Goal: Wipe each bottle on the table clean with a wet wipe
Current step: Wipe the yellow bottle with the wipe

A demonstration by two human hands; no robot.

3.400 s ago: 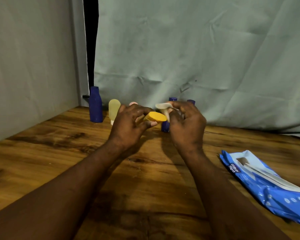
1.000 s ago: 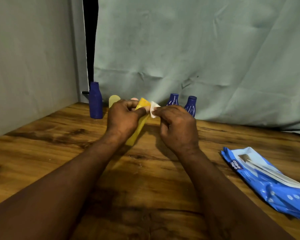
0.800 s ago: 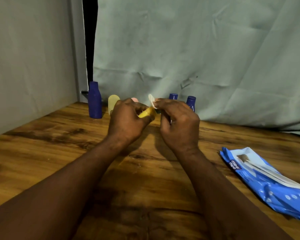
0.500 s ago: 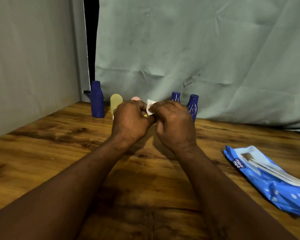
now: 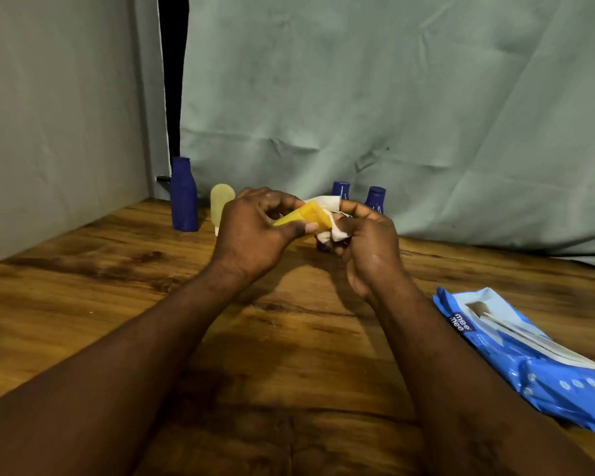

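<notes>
Above the grained wooden table (image 5: pixel 117 304), a smooth, tapered yellow bottle (image 5: pixel 303 216) is gripped by the left hand (image 5: pixel 255 235), fingers and thumb curled round it; a crumpled white wet wipe (image 5: pixel 327 203) is pinched in the curled right hand (image 5: pixel 368 249) and pressed against the bottle's wider end; behind, a tall dark-blue bottle (image 5: pixel 183 197), a pale translucent bottle (image 5: pixel 221 201) and two small blue bottles (image 5: pixel 375 197) are stood upright; a glossy blue wipes pack (image 5: pixel 547 365) is laid at the right.

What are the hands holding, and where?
The left hand grips the yellow bottle around its body; the right hand holds a bunched wet wipe against its end.
</notes>
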